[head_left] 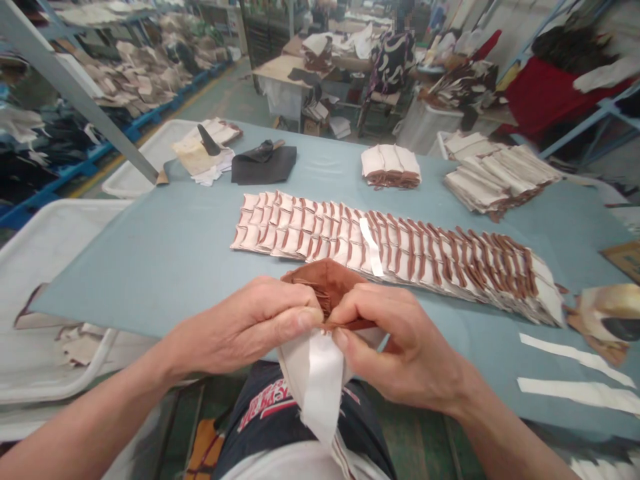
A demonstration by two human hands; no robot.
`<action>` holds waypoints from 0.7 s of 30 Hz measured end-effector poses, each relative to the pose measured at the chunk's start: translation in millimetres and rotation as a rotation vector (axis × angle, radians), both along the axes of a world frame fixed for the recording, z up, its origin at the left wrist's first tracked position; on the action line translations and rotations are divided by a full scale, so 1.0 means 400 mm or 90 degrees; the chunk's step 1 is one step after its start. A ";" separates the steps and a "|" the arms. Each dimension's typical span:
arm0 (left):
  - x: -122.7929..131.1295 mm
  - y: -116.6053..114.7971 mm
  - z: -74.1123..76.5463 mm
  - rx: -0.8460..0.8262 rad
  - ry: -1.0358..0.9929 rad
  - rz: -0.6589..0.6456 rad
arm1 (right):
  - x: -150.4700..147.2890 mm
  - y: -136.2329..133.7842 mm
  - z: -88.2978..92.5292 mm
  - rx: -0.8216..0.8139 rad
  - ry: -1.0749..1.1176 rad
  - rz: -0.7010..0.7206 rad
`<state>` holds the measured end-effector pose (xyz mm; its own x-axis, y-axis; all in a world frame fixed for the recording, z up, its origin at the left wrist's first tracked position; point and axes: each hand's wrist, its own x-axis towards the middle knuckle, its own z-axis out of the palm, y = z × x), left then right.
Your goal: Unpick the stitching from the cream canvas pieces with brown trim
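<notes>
My left hand (255,327) and my right hand (395,340) meet at the near edge of the blue-grey table (165,253). Both pinch a small stack of brown leather pieces (325,283) with white lining. A white tape strip (320,387) hangs down from between the fingers over my lap. Just beyond the hands lies a long overlapping row of white and brown pieces (395,250) with one white strip across it.
Two stacks of similar pieces (391,167) (500,179) sit at the far right. A black fabric piece (264,163) and a cream pile (203,157) lie far left. White strips (575,390) lie at right. White bins (45,253) stand left. A person (393,60) sits beyond.
</notes>
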<state>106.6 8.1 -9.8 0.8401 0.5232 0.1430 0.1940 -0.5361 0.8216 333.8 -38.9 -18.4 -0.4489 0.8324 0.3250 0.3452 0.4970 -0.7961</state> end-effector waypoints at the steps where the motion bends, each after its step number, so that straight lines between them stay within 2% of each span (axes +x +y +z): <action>1: -0.001 0.004 0.002 0.033 0.015 -0.019 | 0.006 0.000 -0.001 0.023 -0.019 0.014; 3: -0.002 0.004 -0.003 0.161 0.038 -0.032 | 0.018 -0.003 -0.004 0.038 -0.059 0.046; 6: -0.004 -0.006 -0.024 0.382 0.052 -0.015 | 0.033 -0.012 -0.014 0.008 -0.095 0.086; 8: -0.008 -0.010 -0.040 0.430 0.032 -0.010 | 0.038 -0.019 -0.020 -0.019 -0.099 0.096; 10: -0.013 -0.007 -0.054 0.400 0.008 -0.013 | 0.040 -0.024 -0.025 -0.038 -0.095 0.102; 13: -0.018 0.001 -0.062 0.277 -0.012 -0.033 | 0.040 -0.028 -0.025 -0.042 -0.118 0.099; 17: -0.009 0.000 -0.043 0.122 0.005 -0.034 | 0.039 -0.030 -0.015 -0.009 -0.151 0.083; 21: 0.014 -0.012 -0.020 0.154 0.065 -0.038 | 0.032 -0.033 0.001 0.049 -0.190 0.050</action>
<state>112.2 3.1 -17.8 0.8849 0.4333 0.1709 0.2315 -0.7275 0.6459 346.8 -52.1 -17.9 -0.5954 0.7699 0.2298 0.5167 0.5859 -0.6243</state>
